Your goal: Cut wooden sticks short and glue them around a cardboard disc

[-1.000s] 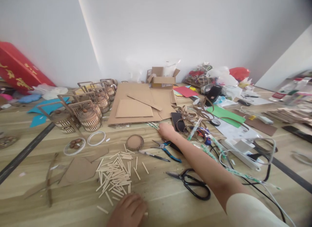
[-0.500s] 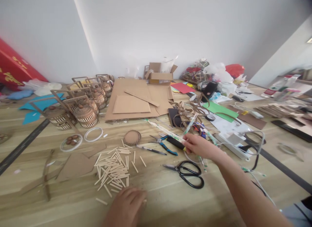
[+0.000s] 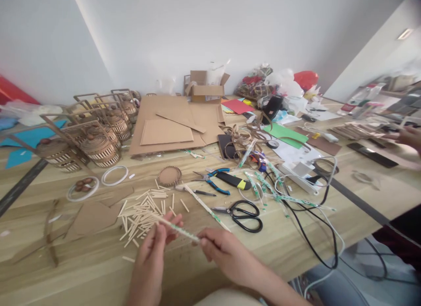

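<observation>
A pair of wrapped chopsticks (image 3: pixel 182 231), pale with green print on the wrapper, is held slantwise between my hands above the table's near side. My right hand (image 3: pixel 226 253) grips its lower right end between thumb and fingers. At the upper left end, my left hand (image 3: pixel 154 249) has its thumb and fingers around it. Just beyond my left hand lies a heap of short cut wooden sticks (image 3: pixel 141 214). Another wrapped pair of chopsticks (image 3: pixel 204 204) rests on the table, left of the black-handled scissors (image 3: pixel 246 216).
Blue-handled pliers (image 3: pixel 213 181), a black-and-yellow cutter (image 3: pixel 233 180) and a round cardboard disc (image 3: pixel 169 176) lie farther back. Small lidded baskets (image 3: pixel 98 148) stand left. Empty wrappers (image 3: pixel 263 185) and cables (image 3: pixel 329 244) spread right. Another person's hand (image 3: pixel 409 137) is at the far right.
My right hand has drawn back from the wrappers toward me with the wrapped chopsticks. My left hand has risen from the table beside the short sticks to the chopsticks' other end.
</observation>
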### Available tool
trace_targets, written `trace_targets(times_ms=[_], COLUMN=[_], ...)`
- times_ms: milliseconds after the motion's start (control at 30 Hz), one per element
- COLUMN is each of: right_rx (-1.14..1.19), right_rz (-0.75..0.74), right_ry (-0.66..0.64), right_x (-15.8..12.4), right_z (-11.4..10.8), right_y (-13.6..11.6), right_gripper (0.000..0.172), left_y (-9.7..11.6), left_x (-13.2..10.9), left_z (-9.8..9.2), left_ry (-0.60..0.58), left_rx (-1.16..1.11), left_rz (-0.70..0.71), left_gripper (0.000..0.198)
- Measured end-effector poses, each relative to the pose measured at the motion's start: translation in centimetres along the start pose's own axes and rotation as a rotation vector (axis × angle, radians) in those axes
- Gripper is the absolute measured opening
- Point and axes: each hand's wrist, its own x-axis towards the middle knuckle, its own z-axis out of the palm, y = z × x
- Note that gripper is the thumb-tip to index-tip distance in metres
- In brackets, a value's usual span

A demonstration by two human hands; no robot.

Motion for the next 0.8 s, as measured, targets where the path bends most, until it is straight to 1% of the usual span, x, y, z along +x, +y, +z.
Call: trace_targets(times_ms=[67,100,200,267,333,433,467,533,600,667,767,800], right_rx=[0.085,0.092,0.009,-0.043,-0.042,0.011,0.037,0.090,0.151,0.213,0.212,0.179], right_rz=[-0.003,-0.016,-0.082,-0.106,-0.117,-0.181,-0.208,-0.243,-0.233,-0.161,-0.034,-0.012], right_ry=[-0.100,-0.127,-0.139,-0.107,-0.062,0.040,0.072,0.105,0.092,0.041,-0.101,-0.144], right_x=[0.4,0.5,0.7,0.8,1.0,1.7,2.0,2.4,2.6,2.6,2.1,1.9], right_z=[1.3,1.7,1.9,1.9,2.1,2.9,3.1,3.4,3.1,2.5,1.7,1.5], right_y=[-0.1,0.0,0.4,0.4,0.1,-0.4,-0.5,-0.6,-0.5,-0.3,-0.3,-0.3], right_gripper=[0.036,0.036,0.032,0.031,0.031,0.031,0.030,0.031,0.034,0.038,0.041,0.040], left_y=[0.8,1.2,2.2,2.3,1.9,0.9,0.6,0.2,0.0,0.0,0.6,1.0], left_x=[0.5,0.7,1.1,1.0,0.7,0.0,-0.2,-0.3,-0.1,0.4,1.3,1.5], left_z=[0.1,0.1,-0.1,0.2,1.0,2.3,2.5,2.6,2.2,1.6,1.0,0.8], left_ry=[0.139,0.199,0.341,0.383,0.349,0.202,0.164,0.104,0.066,0.077,0.184,0.215], left_rx=[-0.223,-0.293,-0.353,-0.334,-0.289,-0.216,-0.193,-0.153,-0.140,-0.209,-0.427,-0.476], left_rz=[0.037,0.062,0.123,0.132,0.091,-0.023,-0.041,-0.055,-0.068,-0.066,0.007,0.009], left_gripper=[0.048,0.047,0.048,0.050,0.052,0.052,0.052,0.051,0.052,0.052,0.049,0.042])
